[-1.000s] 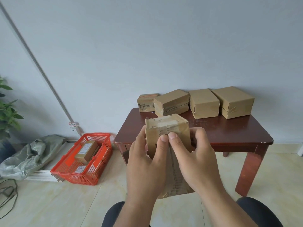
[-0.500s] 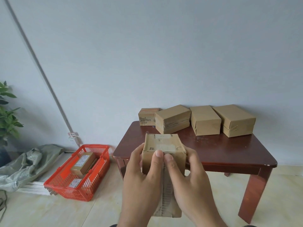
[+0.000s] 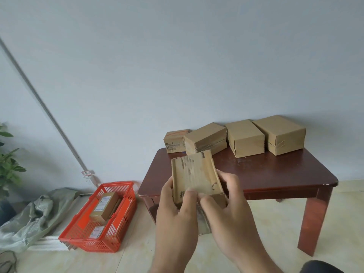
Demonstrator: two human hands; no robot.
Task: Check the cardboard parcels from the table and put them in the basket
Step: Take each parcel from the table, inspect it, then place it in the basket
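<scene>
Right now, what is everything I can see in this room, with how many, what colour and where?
Held parcel: one, brown cardboard, gripped in front of the table.
Parcels on the table: four, brown cardboard, in a row along the far edge by the wall.
Table: one, dark reddish wood, against the wall on the right.
Basket: one, red plastic, on the floor left of the table.
Parcels in the basket: at least two, brown with white labels.
Sack: one, grey-green, crumpled on the floor at left.
Plant: one, green, at the left edge.
Left hand: grips the held parcel's left side.
Right hand: grips its right side.
</scene>
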